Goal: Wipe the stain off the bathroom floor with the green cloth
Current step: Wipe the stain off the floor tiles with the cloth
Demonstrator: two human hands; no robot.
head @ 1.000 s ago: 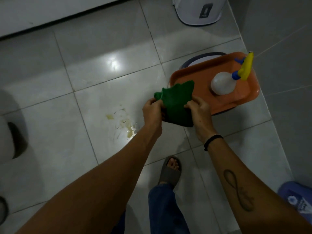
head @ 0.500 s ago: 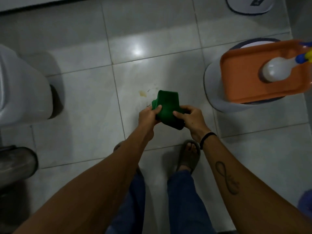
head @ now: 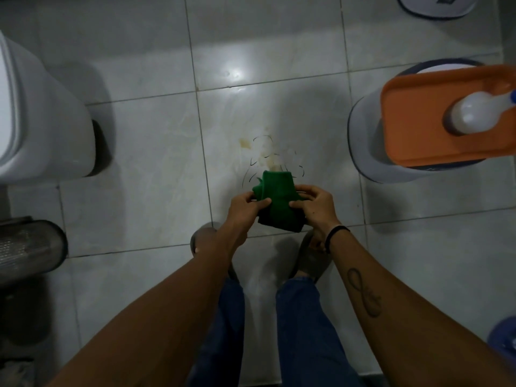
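Observation:
A yellowish stain (head: pixel 259 152) with thin dark curved marks lies on the pale tiled floor (head: pixel 156 152), straight ahead of my feet. The green cloth (head: pixel 277 198) is bunched and folded, held in the air between both hands just below the stain; its top edge overlaps the stain's near end in view. My left hand (head: pixel 244 209) pinches the cloth's left side. My right hand (head: pixel 314 203) grips its right side, a black band on that wrist.
A white toilet (head: pixel 42 118) stands at the left, a metal bin (head: pixel 25 250) below it. At the right an orange tray (head: pixel 413 141) with a white spray bottle (head: pixel 474 113) rests on a white bucket (head: pixel 365 152). Another white container (head: pixel 435 7) is far right.
The view has swung left and down, so the stain now lies in the centre and the orange tray sits further right. Both hands still hold the cloth, now more bunched and nearer the stain.

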